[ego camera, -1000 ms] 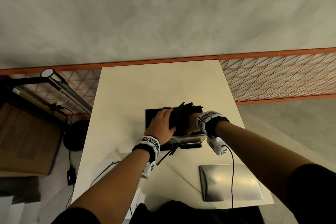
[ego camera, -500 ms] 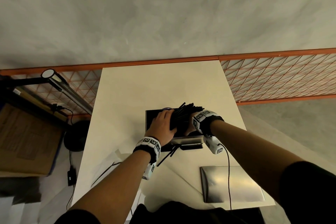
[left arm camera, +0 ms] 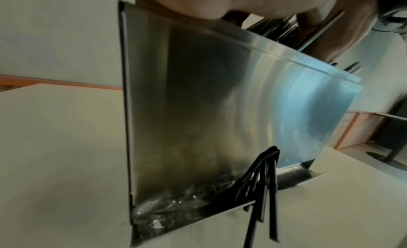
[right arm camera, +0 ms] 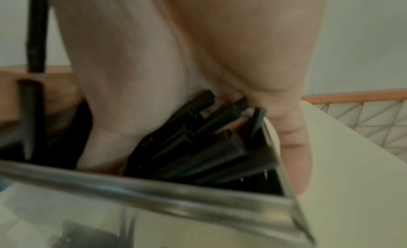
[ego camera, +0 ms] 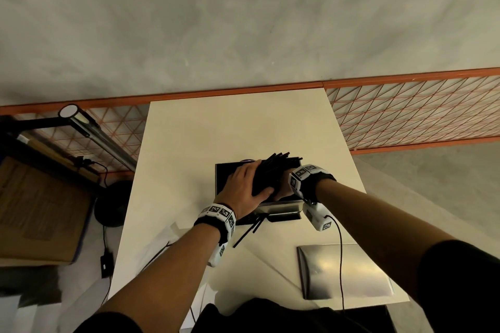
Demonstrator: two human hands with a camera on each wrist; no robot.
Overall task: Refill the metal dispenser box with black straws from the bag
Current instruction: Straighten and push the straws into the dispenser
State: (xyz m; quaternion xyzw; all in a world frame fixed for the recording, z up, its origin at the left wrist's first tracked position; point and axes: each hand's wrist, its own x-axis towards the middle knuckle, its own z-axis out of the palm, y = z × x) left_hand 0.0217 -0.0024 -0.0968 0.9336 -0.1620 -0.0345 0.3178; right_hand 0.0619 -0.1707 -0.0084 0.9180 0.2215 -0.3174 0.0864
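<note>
though half-covered, straws (ego camera: 281, 161) under left hand (ego camera: 243, 188)

Right hand (ego camera: 282, 188) mostly hidden behind the straw bundle (ego camera: 270, 170); box (ego camera: 281, 207) interior largely masked; loose straws (left arm camera: 272, 190) cropped at 6 o'clock; right-wrist view blurred.

Close up: a tall brushed-metal dispenser box (left arm camera: 220, 103), upright on the cream tabletop (left arm camera: 55, 156). At its low front slot, a few thin black loose straws (left arm camera: 273, 208) drooping over the near lip. At the top edge, the left hand (left arm camera: 198, 2), with a bundle of black straws (left arm camera: 270, 29) just beyond, above the box's rim. Far left, an orange rail (left arm camera: 55, 81).
</note>
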